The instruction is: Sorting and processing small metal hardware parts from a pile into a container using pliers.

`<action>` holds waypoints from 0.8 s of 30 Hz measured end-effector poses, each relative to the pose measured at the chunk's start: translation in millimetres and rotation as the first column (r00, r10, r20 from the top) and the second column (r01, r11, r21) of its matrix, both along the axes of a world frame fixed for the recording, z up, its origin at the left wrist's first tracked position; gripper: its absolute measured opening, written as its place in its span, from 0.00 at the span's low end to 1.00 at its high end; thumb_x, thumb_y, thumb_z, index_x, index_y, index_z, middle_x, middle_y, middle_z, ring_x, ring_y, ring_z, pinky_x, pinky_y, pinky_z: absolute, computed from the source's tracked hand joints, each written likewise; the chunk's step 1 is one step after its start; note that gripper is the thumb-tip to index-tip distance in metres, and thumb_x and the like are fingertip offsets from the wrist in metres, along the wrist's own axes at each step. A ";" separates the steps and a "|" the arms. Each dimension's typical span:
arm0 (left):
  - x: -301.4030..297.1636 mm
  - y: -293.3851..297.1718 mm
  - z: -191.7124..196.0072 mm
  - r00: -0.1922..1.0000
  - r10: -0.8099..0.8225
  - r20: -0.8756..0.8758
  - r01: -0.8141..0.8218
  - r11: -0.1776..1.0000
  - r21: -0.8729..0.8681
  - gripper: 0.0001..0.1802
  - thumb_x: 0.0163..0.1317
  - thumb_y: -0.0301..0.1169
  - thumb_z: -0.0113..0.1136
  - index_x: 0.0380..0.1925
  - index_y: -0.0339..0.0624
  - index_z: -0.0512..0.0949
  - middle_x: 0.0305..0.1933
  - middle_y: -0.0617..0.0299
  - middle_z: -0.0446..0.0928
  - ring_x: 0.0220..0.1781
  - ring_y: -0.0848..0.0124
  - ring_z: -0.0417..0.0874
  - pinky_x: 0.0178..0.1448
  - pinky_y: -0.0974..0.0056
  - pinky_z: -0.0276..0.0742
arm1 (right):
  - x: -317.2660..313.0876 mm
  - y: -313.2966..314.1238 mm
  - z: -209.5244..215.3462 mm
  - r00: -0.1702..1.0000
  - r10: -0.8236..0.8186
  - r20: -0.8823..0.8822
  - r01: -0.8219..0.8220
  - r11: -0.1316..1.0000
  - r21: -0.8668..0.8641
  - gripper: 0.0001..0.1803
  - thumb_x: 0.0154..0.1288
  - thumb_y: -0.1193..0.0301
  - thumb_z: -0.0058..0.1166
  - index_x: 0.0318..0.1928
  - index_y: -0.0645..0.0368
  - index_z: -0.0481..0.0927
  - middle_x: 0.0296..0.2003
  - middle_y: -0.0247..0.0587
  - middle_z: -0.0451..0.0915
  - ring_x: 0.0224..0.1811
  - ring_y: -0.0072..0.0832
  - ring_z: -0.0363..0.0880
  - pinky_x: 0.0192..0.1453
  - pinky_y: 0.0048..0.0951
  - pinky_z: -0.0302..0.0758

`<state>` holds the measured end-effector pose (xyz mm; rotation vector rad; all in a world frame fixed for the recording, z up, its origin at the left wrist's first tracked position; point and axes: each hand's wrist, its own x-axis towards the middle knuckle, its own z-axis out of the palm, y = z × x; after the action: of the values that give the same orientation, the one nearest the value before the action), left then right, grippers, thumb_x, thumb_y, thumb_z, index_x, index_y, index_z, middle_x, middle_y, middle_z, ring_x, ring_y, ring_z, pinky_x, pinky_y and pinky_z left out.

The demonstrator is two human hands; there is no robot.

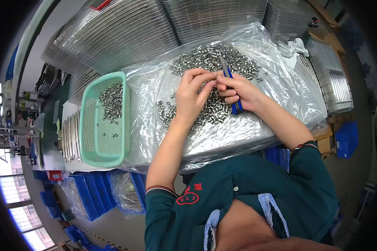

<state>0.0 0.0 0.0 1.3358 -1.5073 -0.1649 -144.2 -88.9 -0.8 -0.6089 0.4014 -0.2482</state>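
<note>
My right hand grips blue-handled tweezers whose metal tip points away from me. My left hand meets it over the middle of the bench, its fingertips pinched at the tweezers, probably on one small metal nut too tiny to make out. Both hands hover above a heap of small silver nuts spread on a clear plastic sheet. More nuts lie scattered under my left wrist.
A mint-green plastic basket with some nuts in it sits at the left. Stacks of metal trays wrapped in plastic fill the far side. Blue bins stand below the bench, and a white cloth lies at far right.
</note>
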 end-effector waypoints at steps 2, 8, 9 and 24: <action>1.0 -0.9 -1.2 0.999 -0.013 0.037 0.016 0.997 -0.079 0.12 0.52 0.22 0.60 0.38 0.41 0.77 0.40 0.60 0.73 0.40 0.72 0.76 0.37 0.72 0.73 | 0.4 0.8 1.7 0.999 -0.032 -0.009 0.032 0.999 -0.011 0.08 0.64 0.67 0.48 0.42 0.53 0.69 0.23 0.25 0.68 0.15 0.06 0.57 0.13 0.07 0.54; -7.6 1.4 4.4 0.991 0.022 -0.133 -0.025 0.999 -0.024 0.12 0.51 0.22 0.61 0.38 0.41 0.77 0.39 0.59 0.72 0.39 0.72 0.76 0.34 0.72 0.74 | -1.4 -0.1 2.0 0.999 -0.026 -0.028 0.025 1.000 -0.014 0.07 0.64 0.67 0.48 0.40 0.53 0.70 0.22 0.25 0.68 0.15 0.06 0.58 0.13 0.07 0.54; -7.2 1.5 4.4 0.991 0.022 -0.133 -0.026 0.999 -0.024 0.12 0.51 0.22 0.61 0.38 0.41 0.77 0.39 0.59 0.72 0.39 0.72 0.76 0.34 0.72 0.74 | -1.3 0.1 2.0 0.999 -0.025 -0.028 0.025 1.000 -0.014 0.07 0.64 0.67 0.48 0.40 0.53 0.70 0.22 0.25 0.68 0.15 0.06 0.58 0.13 0.07 0.54; 0.4 0.8 1.4 0.989 0.095 -0.110 -0.097 0.995 -0.014 0.10 0.54 0.23 0.58 0.38 0.39 0.78 0.38 0.60 0.77 0.37 0.76 0.77 0.39 0.73 0.72 | -2.3 6.2 17.7 0.984 -0.125 -0.124 0.061 0.903 -0.424 0.17 0.67 0.58 0.42 0.44 0.58 0.70 0.24 0.26 0.69 0.17 0.06 0.58 0.17 0.12 0.57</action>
<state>0.4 0.8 1.4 1.3594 -1.3469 -0.1596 -146.5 -82.7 16.9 -1.0385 0.5280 -0.3879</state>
